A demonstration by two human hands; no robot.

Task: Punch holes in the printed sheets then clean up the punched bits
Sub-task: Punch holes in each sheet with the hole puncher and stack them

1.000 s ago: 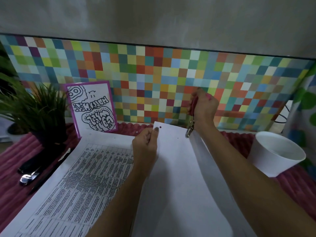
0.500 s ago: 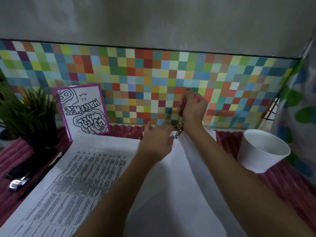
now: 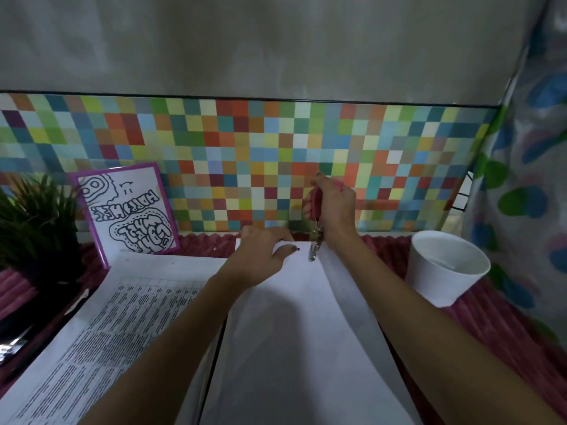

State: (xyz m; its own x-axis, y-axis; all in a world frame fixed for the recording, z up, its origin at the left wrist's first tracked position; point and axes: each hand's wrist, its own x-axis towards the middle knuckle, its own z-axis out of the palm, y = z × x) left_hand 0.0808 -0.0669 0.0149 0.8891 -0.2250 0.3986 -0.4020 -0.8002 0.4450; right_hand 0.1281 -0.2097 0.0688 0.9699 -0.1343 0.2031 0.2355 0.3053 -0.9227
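Observation:
A white sheet [image 3: 294,326] lies blank side up in front of me, its far edge lifted. My left hand [image 3: 260,256] pinches that far edge, thumb on top beside a small punched hole. My right hand [image 3: 333,207] grips a hand-held hole punch [image 3: 316,228] with pink handles; its metal jaws sit on the sheet's far edge just right of my left thumb. A stack of printed sheets [image 3: 101,332] with dense text lies on the table to the left.
A white paper cup [image 3: 445,268] stands at the right on the pink ribbed mat [image 3: 497,329]. A framed drawing [image 3: 129,210] leans on the colourful tiled wall. A potted plant [image 3: 33,222] and dark tools [image 3: 18,338] are at the left.
My left hand slid along the sheet's far edge toward the punch and dropped lower. The right hand with the punch stayed on the edge. The view shifted slightly to the right.

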